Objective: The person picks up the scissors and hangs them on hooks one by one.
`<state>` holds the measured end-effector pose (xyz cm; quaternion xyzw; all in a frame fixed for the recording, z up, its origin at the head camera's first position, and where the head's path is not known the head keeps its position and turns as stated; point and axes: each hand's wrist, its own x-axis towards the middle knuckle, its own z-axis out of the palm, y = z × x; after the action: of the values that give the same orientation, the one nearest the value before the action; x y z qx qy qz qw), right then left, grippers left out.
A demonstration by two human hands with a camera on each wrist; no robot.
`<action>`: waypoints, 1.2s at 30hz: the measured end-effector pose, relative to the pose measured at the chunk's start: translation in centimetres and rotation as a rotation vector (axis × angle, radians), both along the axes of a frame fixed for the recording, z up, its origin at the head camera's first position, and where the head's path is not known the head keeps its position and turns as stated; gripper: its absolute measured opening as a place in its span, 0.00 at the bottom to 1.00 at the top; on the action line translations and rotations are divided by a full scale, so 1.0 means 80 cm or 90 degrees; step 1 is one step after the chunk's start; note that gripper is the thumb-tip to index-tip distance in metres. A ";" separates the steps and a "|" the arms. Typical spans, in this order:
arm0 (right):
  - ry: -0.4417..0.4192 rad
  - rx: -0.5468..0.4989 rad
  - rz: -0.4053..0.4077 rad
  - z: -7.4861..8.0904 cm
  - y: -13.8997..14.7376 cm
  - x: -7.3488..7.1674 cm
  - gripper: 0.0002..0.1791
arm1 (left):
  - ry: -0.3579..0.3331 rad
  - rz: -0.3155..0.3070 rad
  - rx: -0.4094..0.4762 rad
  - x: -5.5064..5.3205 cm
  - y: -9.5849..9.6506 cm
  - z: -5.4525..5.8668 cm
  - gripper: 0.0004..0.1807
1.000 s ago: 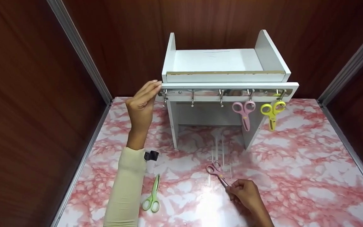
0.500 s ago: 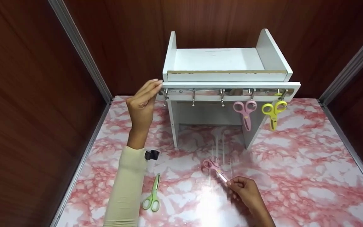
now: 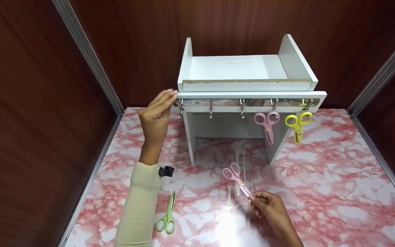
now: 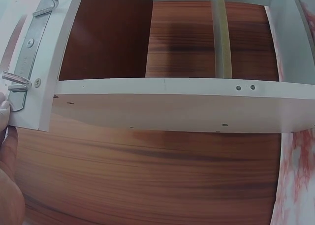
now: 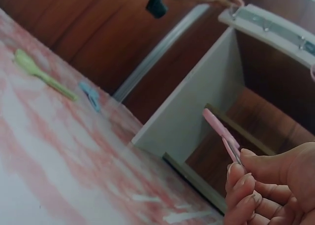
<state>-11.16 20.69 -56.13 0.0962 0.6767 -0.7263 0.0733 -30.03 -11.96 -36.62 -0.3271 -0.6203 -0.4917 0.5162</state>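
Observation:
My right hand (image 3: pixel 269 209) pinches a pair of pink scissors (image 3: pixel 237 180) by the blade end, between thumb and fingers. Its handle loops point away from me, toward the white shelf unit (image 3: pixel 245 85). In the right wrist view these scissors (image 5: pixel 222 131) appear nearly edge-on above the fingertips. My left hand (image 3: pixel 155 116) holds the left end of the hook rail (image 3: pixel 226 103) on the unit's front; in the left wrist view its fingertips lie against the rail end (image 4: pixel 29 87). Another pink pair of scissors (image 3: pixel 268 128) and a yellow pair (image 3: pixel 297 128) hang from the right-hand hooks.
Green scissors (image 3: pixel 167 214) lie on the marbled table (image 3: pixel 327 192), right of my left sleeve (image 3: pixel 137 209). A light blue item (image 5: pixel 90 96) lies near them in the right wrist view. Brown wood-look panels (image 3: pixel 29 103) enclose the table at the back and sides.
My right hand has lifted and turned the pink scissors, so their loops now stand higher and farther from me. My left hand keeps its place on the rail.

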 end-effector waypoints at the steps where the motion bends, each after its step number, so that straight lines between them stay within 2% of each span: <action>1: 0.001 -0.004 -0.003 0.003 0.000 0.000 0.15 | -0.001 0.003 0.001 0.000 -0.001 -0.001 0.10; 11: 0.054 0.000 -0.054 0.025 -0.008 -0.002 0.11 | 0.000 -0.004 0.005 -0.001 -0.001 -0.001 0.10; 16: 0.083 -0.004 -0.076 0.035 -0.011 -0.003 0.12 | 0.001 -0.001 0.004 -0.002 0.001 0.001 0.10; 28: 0.137 0.005 -0.107 0.059 -0.016 0.002 0.10 | -0.016 0.000 -0.001 0.000 0.001 -0.003 0.10; 36: 0.157 0.013 -0.118 0.077 -0.021 0.005 0.09 | -0.008 -0.002 -0.004 0.001 0.001 -0.003 0.10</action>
<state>-10.76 18.99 -49.98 0.0689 0.6762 -0.7292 -0.0788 -29.94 -11.91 -36.82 -0.3265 -0.6246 -0.4928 0.5103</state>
